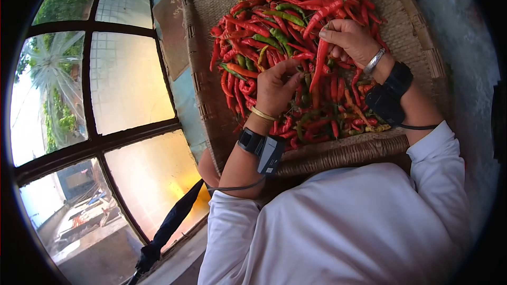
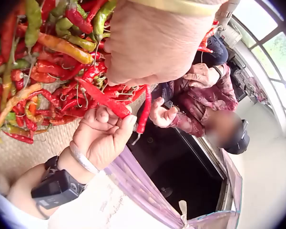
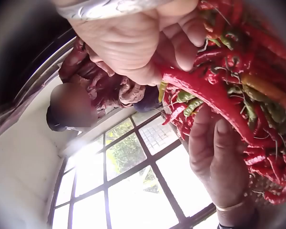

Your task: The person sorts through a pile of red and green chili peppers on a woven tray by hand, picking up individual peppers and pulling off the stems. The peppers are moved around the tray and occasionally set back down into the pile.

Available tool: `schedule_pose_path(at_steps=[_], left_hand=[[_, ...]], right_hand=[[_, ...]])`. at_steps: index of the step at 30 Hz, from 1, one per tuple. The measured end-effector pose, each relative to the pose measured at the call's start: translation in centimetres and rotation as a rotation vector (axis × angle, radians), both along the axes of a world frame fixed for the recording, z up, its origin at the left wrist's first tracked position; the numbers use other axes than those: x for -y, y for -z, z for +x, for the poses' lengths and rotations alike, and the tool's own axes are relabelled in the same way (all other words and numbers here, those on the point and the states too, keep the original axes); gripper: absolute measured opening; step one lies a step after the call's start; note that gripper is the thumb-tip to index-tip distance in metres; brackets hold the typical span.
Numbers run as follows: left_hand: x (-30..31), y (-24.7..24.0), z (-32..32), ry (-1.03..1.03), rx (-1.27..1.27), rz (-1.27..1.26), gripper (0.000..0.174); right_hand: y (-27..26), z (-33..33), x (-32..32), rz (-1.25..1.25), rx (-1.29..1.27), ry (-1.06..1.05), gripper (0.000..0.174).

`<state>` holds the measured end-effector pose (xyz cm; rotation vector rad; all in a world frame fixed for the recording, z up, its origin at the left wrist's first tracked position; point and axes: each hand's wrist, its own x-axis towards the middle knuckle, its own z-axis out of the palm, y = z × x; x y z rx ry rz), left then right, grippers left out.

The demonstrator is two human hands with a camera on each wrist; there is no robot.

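While the right hand [image 1: 348,39] pinches the thick end of the long glossy red chilli [image 1: 319,66] above the middle of the round woven straw tray [image 1: 338,150], the left hand [image 1: 274,87] sits at its tip; can't tell if it's gripping. Suggest: steady the tip, pull straight, don't twist.

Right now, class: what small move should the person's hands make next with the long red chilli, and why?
Probably the left hand should close on the long red chilli: the right hand pinches one end above the woven straw tray, and the left fingers lie beside it.
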<state>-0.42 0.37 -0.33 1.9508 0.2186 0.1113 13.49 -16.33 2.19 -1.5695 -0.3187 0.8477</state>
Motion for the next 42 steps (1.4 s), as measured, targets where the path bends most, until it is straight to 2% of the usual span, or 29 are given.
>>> schedule_pose_path(at_steps=[2, 3, 4, 5, 7, 9, 11, 14, 18, 20, 21, 23, 24, 26, 30, 32, 33, 35, 38, 40, 42], left_hand=[[-1.1, -0.5, 0.2, -0.181, 0.118, 0.192, 0.021], [-1.6, -1.1, 0.3, -0.278, 0.128, 0.274, 0.018], [-2.8, -0.3, 0.5, -0.303, 0.127, 0.42, 0.015], [-3.3, -0.3, 0.4, -0.305, 0.126, 0.42, 0.015], [-3.8, -0.2, 0.2, -0.197, 0.124, 0.759, 0.014], [-3.8, 0.6, 0.1, -0.132, 0.114, 0.809, 0.015], [-3.4, 0.4, 0.1, 0.08, -0.046, 1.003, 0.021], [-3.3, -0.1, 0.1, 0.133, -0.178, 1.047, 0.022], [-3.3, -0.5, -0.2, 0.162, -0.142, 1.017, 0.02], [-3.4, -0.1, 0.0, 0.137, -0.2, 1.113, 0.019], [-3.5, 0.0, 0.0, 0.134, -0.204, 1.113, 0.019], [-3.7, -0.2, 0.0, 0.085, -0.004, 0.987, 0.018], [-3.5, -0.5, 0.1, 0.085, -0.004, 0.986, 0.018], [-2.6, -1.1, 0.5, 0.018, 0.221, 0.686, 0.02], [-0.8, -1.6, 0.0, 0.029, 0.212, 0.565, 0.021], [0.1, -1.3, -0.1, 0.022, 0.289, 0.457, 0.036], [0.4, -1.2, -0.1, 0.021, 0.287, 0.455, 0.036], [1.0, -1.0, -0.2, -0.002, 0.288, 0.38, 0.052], [1.4, -0.6, -0.2, 0.017, 0.241, 0.373, 0.058], [1.6, -0.5, -0.4, 0.036, 0.18, 0.41, 0.058], [1.5, -0.6, -0.3, 0.059, 0.125, 0.45, 0.058]], right_hand=[[-0.1, 2.0, 1.1, 0.198, -0.032, 0.146, 0.021], [-0.2, 2.8, 1.3, 0.439, -0.113, 0.232, 0.021], [-0.3, 3.1, 1.5, 0.502, -0.149, 0.38, 0.021], [-0.4, 3.4, 1.7, 0.563, -0.183, 0.529, 0.022], [0.6, 3.7, 2.2, 0.597, -0.242, 0.531, 0.022], [1.1, 3.0, 2.3, 0.419, -0.348, 0.404, 0.023], [1.1, 1.8, 1.6, 0.307, -0.338, 0.274, 0.03], [0.7, 0.4, 0.7, 0.284, -0.246, 0.116, 0.03], [0.1, -0.5, 0.2, 0.123, -0.136, 0.011, 0.028], [0.4, -1.0, 0.0, 0.089, -0.12, -0.019, 0.027], [0.4, -1.1, -0.2, 0.057, -0.094, -0.05, 0.027], [0.2, -1.8, -0.5, 0.036, -0.102, -0.051, 0.026], [0.2, -2.1, -0.7, 0.018, -0.088, -0.092, 0.026], [0.5, -2.7, -0.9, -0.012, -0.05, -0.174, 0.026], [0.3, -4.3, -1.3, -0.01, 0.065, -0.304, 0.027], [1.1, -4.6, -1.5, -0.013, 0.074, -0.342, 0.027], [1.3, -4.7, -1.7, -0.014, 0.086, -0.381, 0.027], [1.1, -5.1, -1.7, -0.015, 0.099, -0.348, 0.027], [1.9, -5.4, -1.8, 0.023, 0.071, -0.232, 0.023], [2.0, -5.2, -1.9, -0.021, 0.246, -0.201, 0.019], [1.6, -4.8, -1.8, -0.01, 0.151, -0.176, 0.017]])
